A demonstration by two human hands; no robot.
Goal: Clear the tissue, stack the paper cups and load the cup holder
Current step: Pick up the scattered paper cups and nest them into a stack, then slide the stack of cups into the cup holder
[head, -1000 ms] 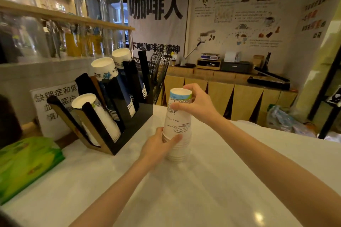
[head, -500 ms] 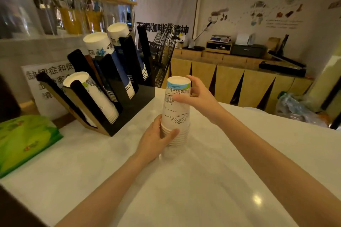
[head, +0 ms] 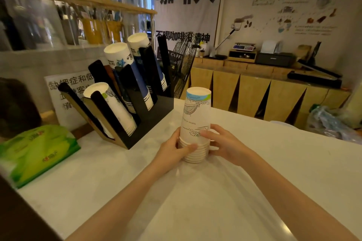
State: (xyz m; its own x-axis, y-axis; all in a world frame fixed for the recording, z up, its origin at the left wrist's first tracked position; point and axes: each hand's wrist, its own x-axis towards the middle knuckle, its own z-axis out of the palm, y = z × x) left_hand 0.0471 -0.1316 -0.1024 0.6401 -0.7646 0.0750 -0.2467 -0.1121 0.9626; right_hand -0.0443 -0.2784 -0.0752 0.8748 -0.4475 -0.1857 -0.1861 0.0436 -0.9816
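A stack of white paper cups [head: 196, 115] stands upside down on the white counter [head: 215, 191], with a blue-green band at its top. My left hand [head: 174, 149] grips the stack's lower rims from the left. My right hand [head: 221, 144] holds the same lower part from the right. To the left stands the black cup holder [head: 148, 117], slanted, with three stacks of cups [head: 117, 111] in its slots. A green tissue pack [head: 37, 152] lies at the counter's left edge.
A white printed sign [head: 64, 96] leans behind the holder. A black wire fan [head: 184, 62] stands just beyond it. A glass screen with a wooden rail [head: 78, 0] closes the left side. Wooden cabinets [head: 254, 94] with a scale and a printer line the back wall.
My right hand has slid down from the top of the stack to its lower part. The stack now rests on the counter, and the camera has moved closer.
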